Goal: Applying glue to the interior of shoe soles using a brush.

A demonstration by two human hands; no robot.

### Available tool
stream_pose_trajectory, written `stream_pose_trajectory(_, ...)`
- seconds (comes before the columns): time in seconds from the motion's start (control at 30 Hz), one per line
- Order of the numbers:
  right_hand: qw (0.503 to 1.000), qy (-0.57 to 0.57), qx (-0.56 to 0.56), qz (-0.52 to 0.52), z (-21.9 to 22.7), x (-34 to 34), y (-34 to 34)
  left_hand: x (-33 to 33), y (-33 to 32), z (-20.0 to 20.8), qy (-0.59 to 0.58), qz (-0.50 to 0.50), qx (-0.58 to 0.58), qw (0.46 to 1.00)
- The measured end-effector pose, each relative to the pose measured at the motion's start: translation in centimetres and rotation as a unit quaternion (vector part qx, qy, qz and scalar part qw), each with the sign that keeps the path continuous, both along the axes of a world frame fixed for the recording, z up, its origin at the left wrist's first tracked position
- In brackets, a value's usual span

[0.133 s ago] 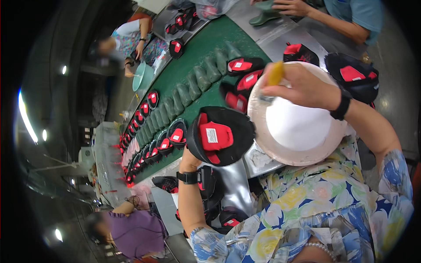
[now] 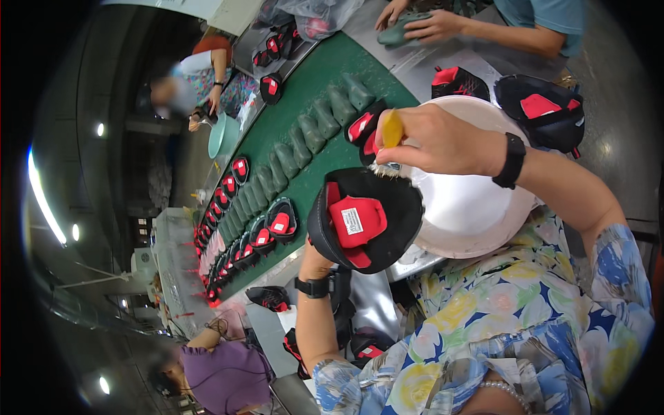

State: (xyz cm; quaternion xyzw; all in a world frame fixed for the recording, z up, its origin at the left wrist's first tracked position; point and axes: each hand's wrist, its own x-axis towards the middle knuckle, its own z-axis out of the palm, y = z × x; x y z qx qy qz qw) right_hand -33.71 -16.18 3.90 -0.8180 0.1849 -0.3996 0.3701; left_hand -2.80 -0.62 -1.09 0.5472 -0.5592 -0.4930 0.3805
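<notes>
My left hand (image 2: 316, 264) holds up a black shoe upper (image 2: 398, 218) with a red lining and a white label; its fingers are hidden behind the upper. In my right hand (image 2: 439, 142), fingers are closed around a brush (image 2: 393, 129) with a yellow handle. The pale bristles are at the upper's top edge, apparently touching it. Below and beside my right hand sits a wide, pale basin (image 2: 443, 243) with white contents, partly covered by that hand and the upper.
A green conveyor belt (image 2: 339, 62) carries rows of grey-green shoe lasts (image 2: 311, 135) and more uppers (image 2: 282, 221). Several uppers (image 2: 536, 111) lie around the basin. Across the belt, a person's hands (image 2: 432, 26) hold a last. Another person works by a turquoise bowl (image 2: 218, 138).
My right hand has brought the brush leftward from over the basin to the upper's edge. My left hand has shifted the upper slightly right.
</notes>
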Motion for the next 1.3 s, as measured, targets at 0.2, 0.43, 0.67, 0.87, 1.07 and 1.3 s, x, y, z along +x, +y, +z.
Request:
stream_pose_trajectory(0.2,0.992,-0.027,0.053,-0.111,-1.0,-2.5,1.8,-3.3,1.0,-2.3,-0.450,0.069,-0.293,0.841)
stream_pose_trajectory(0.43,0.943,-0.076,0.307,-0.105,-3.1,-2.3,5.3,-8.0,-0.3,-3.3,-0.255,0.274,-0.404,0.834)
stream_pose_trajectory(0.67,0.927,-0.155,0.339,-0.037,-3.2,-3.3,5.8,-9.1,-1.4,1.2,-0.384,0.203,-0.484,0.760)
stream_pose_trajectory(0.87,0.989,-0.106,0.105,-0.001,-2.4,-4.5,4.1,-3.1,1.0,-3.4,0.539,-0.009,0.176,0.823)
stream_pose_trajectory(1.07,0.966,-0.192,-0.147,0.093,-1.3,-1.0,4.8,-12.5,2.1,-3.0,0.199,0.056,0.065,0.976)
stream_pose_trajectory(1.3,0.990,-0.027,-0.127,0.059,-2.5,-1.0,3.0,-11.6,1.9,-3.4,0.464,0.101,0.102,0.874)
